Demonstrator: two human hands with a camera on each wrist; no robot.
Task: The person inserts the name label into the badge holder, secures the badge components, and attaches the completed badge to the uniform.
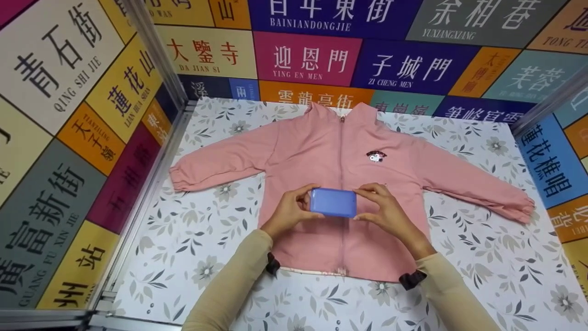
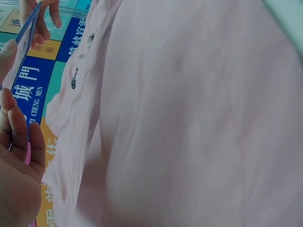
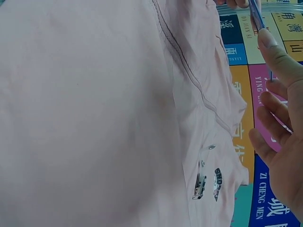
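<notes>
So, nearest me are my beige sleeves, coming in from about 7 and 5 o'clock, with both hands meeting at one blue phone (looks like a phone anyway, can't swear to it). Left hand pinches its 9 o'clock end, right hand pinches the 3 o'clock end, both by the corners. Neither one's nearer, they're both on it. Its long axis goes pretty much 9 to 3, square across the zipper, which runs 12 to 6. Going by the wrist views, it's held up off the pink jacket, not touching it. Jacket's spread face up on the flowery table, hem toward me, jacket arms out at roughly 10 and 3 from the phone, little badge between 1 and 2, collar up at 12. Past that, the sign-covered wall.
</notes>
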